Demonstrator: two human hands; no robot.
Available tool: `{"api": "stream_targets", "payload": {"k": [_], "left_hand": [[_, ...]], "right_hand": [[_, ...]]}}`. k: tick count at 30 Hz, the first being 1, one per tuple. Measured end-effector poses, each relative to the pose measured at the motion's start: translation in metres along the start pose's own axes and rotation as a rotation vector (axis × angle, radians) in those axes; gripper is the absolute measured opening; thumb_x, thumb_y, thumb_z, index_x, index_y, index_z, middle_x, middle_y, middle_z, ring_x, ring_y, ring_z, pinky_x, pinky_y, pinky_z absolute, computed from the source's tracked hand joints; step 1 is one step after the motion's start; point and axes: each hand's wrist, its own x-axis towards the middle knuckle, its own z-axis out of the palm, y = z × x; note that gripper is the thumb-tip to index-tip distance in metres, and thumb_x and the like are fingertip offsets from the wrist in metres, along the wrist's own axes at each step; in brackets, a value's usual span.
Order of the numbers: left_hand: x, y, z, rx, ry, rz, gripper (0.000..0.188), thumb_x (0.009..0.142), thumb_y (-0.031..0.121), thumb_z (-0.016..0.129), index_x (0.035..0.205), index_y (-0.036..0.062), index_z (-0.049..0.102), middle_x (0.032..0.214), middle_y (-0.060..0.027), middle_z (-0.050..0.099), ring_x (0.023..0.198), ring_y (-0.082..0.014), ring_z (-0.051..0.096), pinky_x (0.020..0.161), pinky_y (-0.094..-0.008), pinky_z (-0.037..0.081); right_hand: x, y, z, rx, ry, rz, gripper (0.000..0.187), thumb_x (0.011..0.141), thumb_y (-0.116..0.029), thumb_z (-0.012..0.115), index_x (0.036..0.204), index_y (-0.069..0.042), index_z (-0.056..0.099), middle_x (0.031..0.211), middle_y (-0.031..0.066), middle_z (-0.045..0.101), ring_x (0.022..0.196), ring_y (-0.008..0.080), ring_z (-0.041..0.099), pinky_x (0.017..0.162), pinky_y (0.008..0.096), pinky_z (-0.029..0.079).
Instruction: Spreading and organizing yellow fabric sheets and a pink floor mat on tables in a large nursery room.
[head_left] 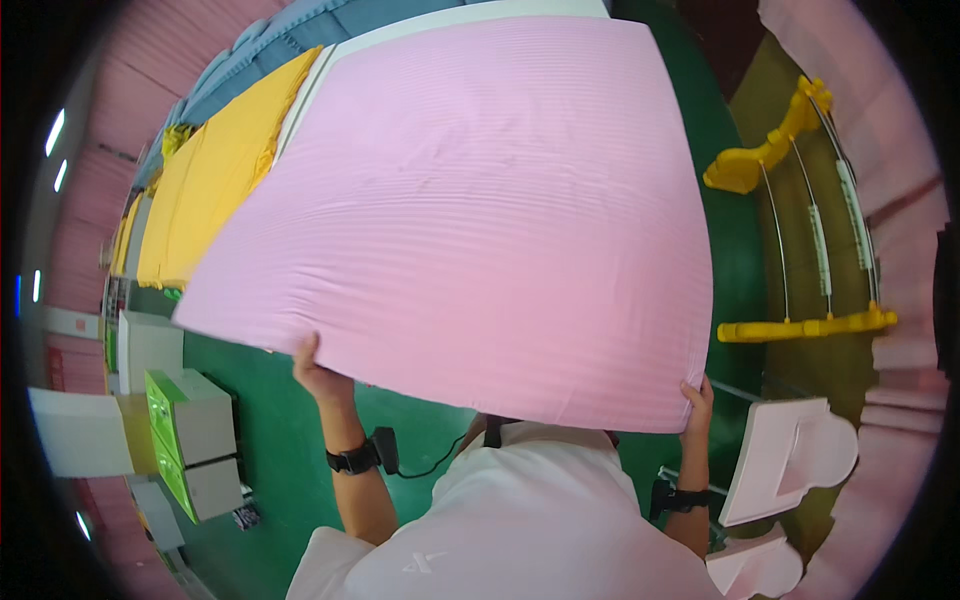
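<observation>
A large pink striped bed sheet (480, 230) spreads out before me over a white surface (470, 14) that shows along its far edge. My left hand (318, 376) grips the near edge of the sheet toward its left side, thumb on top and fingers hidden underneath. At the near right corner my right hand (698, 405) is closed on the sheet. Between the two hands the near edge hangs just in front of my waist. The left corner of the sheet sticks out past my left hand. Both wrists wear black straps.
Yellow bedding (215, 165) lies beyond the sheet on the left, with blue padded furniture (265, 50) behind it. A yellow-ended rack with metal bars (815, 325) stands on the right, near white panels (780, 460). White-and-green cabinets (208, 425) stand at left on the green floor (275, 430).
</observation>
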Motion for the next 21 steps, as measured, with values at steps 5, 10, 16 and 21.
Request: {"api": "stream_targets", "payload": {"k": [5, 10, 16, 21], "left_hand": [[0.001, -0.044, -0.064, 0.208, 0.211, -0.265, 0.041, 0.079, 0.02, 0.062, 0.112, -0.0025, 0.051, 0.103, -0.0087, 0.059, 0.094, -0.0186, 0.058, 0.083, -0.0306, 0.046], [0.04, -0.089, -0.112, 0.341, 0.292, -0.443, 0.019, 0.078, 0.025, 0.067, 0.075, 0.0132, 0.053, 0.064, 0.0054, 0.048, 0.054, -0.0061, 0.043, 0.05, -0.0211, 0.031], [0.103, -0.126, -0.15, 0.739, 0.189, -0.717, 0.042, 0.076, 0.045, 0.065, 0.066, 0.0063, 0.052, 0.056, -0.0007, 0.049, 0.046, -0.0109, 0.047, 0.045, -0.0227, 0.036], [0.145, -0.137, -0.153, 0.822, -0.182, -0.929, 0.049, 0.076, 0.053, 0.062, 0.066, 0.0047, 0.055, 0.059, -0.0039, 0.054, 0.05, -0.0131, 0.052, 0.047, -0.0249, 0.038]], "right_hand": [[0.039, 0.03, 0.012, -0.224, 0.013, -0.161, 0.056, 0.072, -0.008, 0.062, 0.122, 0.009, 0.043, 0.115, 0.0141, 0.054, 0.103, 0.0219, 0.052, 0.093, 0.0298, 0.038], [0.063, 0.034, 0.059, -0.531, 0.046, -0.261, 0.06, 0.078, -0.016, 0.065, 0.125, 0.01, 0.038, 0.12, 0.0152, 0.049, 0.109, 0.0214, 0.046, 0.096, 0.0295, 0.033], [0.12, 0.052, 0.114, -0.639, 0.094, -0.387, 0.038, 0.08, -0.022, 0.065, 0.103, 0.002, 0.046, 0.095, 0.0108, 0.053, 0.087, 0.0199, 0.048, 0.083, 0.032, 0.04], [0.166, 0.044, 0.124, -0.977, 0.302, -0.459, 0.04, 0.078, -0.026, 0.065, 0.099, 0.003, 0.05, 0.09, 0.015, 0.053, 0.084, 0.0263, 0.049, 0.081, 0.0346, 0.04]]}}
